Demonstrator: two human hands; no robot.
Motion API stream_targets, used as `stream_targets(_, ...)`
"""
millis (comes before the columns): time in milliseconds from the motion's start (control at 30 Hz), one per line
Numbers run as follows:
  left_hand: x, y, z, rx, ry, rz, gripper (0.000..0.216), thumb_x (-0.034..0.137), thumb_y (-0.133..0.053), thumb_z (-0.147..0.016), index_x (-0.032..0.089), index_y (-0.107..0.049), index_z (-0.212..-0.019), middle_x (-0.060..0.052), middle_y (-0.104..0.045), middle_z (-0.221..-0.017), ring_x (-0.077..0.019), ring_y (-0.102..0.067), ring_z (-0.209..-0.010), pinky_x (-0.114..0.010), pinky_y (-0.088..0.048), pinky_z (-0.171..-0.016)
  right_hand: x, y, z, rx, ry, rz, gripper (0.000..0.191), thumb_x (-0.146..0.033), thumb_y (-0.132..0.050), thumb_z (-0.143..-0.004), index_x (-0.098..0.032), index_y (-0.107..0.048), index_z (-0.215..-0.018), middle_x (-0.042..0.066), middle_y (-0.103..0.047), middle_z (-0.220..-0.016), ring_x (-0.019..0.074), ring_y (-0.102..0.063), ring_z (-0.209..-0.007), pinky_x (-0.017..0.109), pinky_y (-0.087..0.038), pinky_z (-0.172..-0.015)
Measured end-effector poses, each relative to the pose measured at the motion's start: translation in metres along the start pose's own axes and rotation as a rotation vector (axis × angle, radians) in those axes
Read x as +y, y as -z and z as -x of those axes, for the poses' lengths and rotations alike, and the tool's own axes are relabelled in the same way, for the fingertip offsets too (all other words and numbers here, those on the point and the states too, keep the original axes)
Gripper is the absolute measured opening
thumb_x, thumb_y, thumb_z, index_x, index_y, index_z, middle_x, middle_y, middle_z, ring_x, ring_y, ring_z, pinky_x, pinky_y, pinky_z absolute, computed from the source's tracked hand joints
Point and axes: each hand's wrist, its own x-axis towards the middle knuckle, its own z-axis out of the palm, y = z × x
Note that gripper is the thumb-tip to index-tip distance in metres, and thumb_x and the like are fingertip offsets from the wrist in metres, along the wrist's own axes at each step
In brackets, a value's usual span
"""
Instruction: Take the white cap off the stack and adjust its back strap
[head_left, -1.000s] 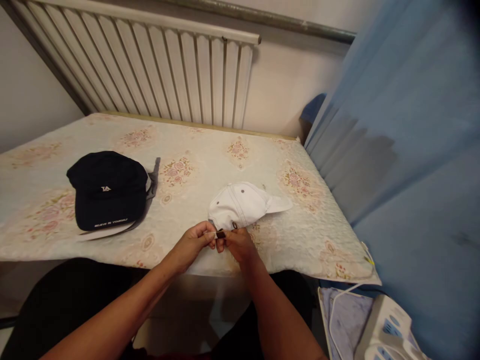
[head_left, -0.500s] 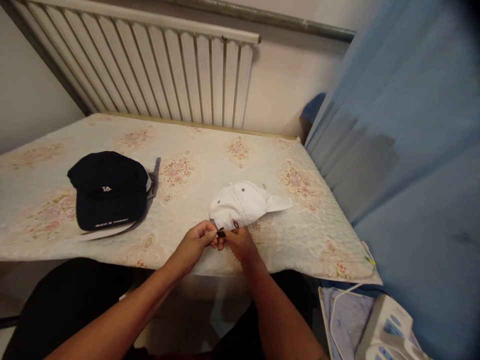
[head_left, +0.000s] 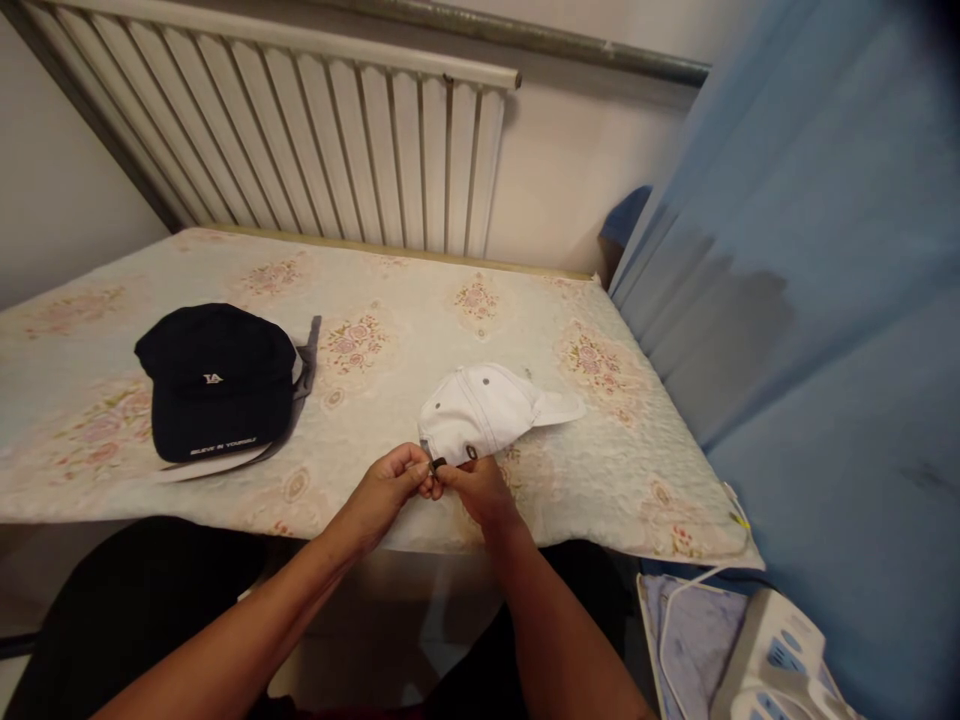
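A white cap point(head_left: 487, 410) lies on the flowered table cover point(head_left: 390, 340), its peak pointing right. At the cap's near edge both my hands pinch its back strap and a small dark buckle point(head_left: 439, 464). My left hand point(head_left: 390, 488) has thumb and fingers closed on the strap from the left. My right hand point(head_left: 480, 490) is closed on it from the right. The two hands touch at the fingertips.
A dark navy cap point(head_left: 214, 380) rests on the left on top of other caps. A white radiator point(head_left: 315, 120) stands behind the table. A blue curtain point(head_left: 810, 300) hangs at the right. A white device point(head_left: 772, 660) with a cable lies at the lower right.
The hands have shifted very slightly up and towards the cap; the pinch on the strap stays the same. Nothing else moved.
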Motion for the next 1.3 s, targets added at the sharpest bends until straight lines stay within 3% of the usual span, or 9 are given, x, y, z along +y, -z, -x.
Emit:
stream_targets(100,-0.001,0.001,0.000,0.008,0.020,0.006,0.017,0.031,-0.056,-0.084,0.018,-0.053,-0.075,0.001,-0.060,-0.065,-0.0135,-0.054,-0.065,-0.027,-0.037,-0.067,-0.004,0.000,0.002,0.068,0.012,0.062,0.005,-0.021,-0.070,-0.065,-0.019,-0.067,-0.067,-0.002,-0.067,-0.062,0.0132,-0.061,-0.058,0.027,-0.050,-0.062)
stream_targets(233,-0.002,0.001,0.000,-0.010,0.032,0.058,0.017,0.031,-0.059,-0.083,0.017,-0.054,-0.074,0.001,-0.060,-0.065,-0.0126,-0.053,-0.065,-0.026,-0.037,-0.066,-0.011,-0.002,0.004,0.112,0.007,0.124,0.014,-0.024,-0.074,-0.062,-0.020,-0.066,-0.074,-0.002,-0.067,-0.068,0.0138,-0.062,-0.063,0.027,-0.050,-0.063)
stream_targets(567,-0.003,0.005,0.003,-0.060,0.047,0.159,0.018,0.032,-0.063,-0.082,0.017,-0.056,-0.075,0.000,-0.060,-0.065,-0.0135,-0.054,-0.067,-0.026,-0.036,-0.066,-0.023,-0.005,0.009,0.113,-0.078,0.180,0.007,-0.023,-0.071,-0.063,-0.020,-0.067,-0.058,-0.001,-0.067,-0.060,0.0162,-0.062,-0.062,0.030,-0.049,-0.067)
stream_targets(700,-0.003,0.005,0.003,-0.070,0.013,0.118,0.016,0.030,-0.059,-0.085,0.017,-0.056,-0.077,0.001,-0.060,-0.066,-0.0128,-0.052,-0.067,-0.026,-0.036,-0.067,-0.015,-0.002,0.007,0.067,-0.075,0.069,0.006,-0.025,-0.071,-0.065,-0.020,-0.068,-0.062,0.000,-0.068,-0.061,0.0167,-0.063,-0.062,0.031,-0.051,-0.068)
stream_targets(867,0.002,0.004,0.004,-0.032,-0.039,-0.101,0.013,0.029,-0.053,-0.088,0.019,-0.056,-0.079,0.001,-0.062,-0.067,-0.0135,-0.053,-0.069,-0.028,-0.037,-0.071,-0.008,-0.003,0.005,-0.045,-0.028,-0.092,0.008,-0.026,-0.069,-0.068,-0.019,-0.068,-0.065,0.001,-0.067,-0.063,0.0167,-0.063,-0.061,0.033,-0.052,-0.070)
stream_targets(1033,0.008,0.002,0.005,-0.024,-0.087,-0.289,0.014,0.028,-0.050,-0.088,0.019,-0.054,-0.077,0.001,-0.064,-0.066,-0.0146,-0.055,-0.071,-0.029,-0.038,-0.074,-0.006,-0.002,0.004,-0.096,-0.021,-0.087,0.014,-0.029,-0.067,-0.071,-0.018,-0.068,-0.063,0.002,-0.066,-0.062,0.0170,-0.062,-0.064,0.033,-0.051,-0.073)
stream_targets(1300,0.005,0.003,0.005,-0.048,-0.112,-0.243,0.010,0.027,-0.047,-0.089,0.020,-0.048,-0.082,0.001,-0.064,-0.068,-0.0162,-0.057,-0.073,-0.031,-0.039,-0.074,-0.002,0.001,0.003,-0.118,-0.030,-0.090,0.016,-0.029,-0.066,-0.072,-0.017,-0.068,-0.062,0.003,-0.065,-0.062,0.0153,-0.059,-0.059,0.031,-0.049,-0.068)
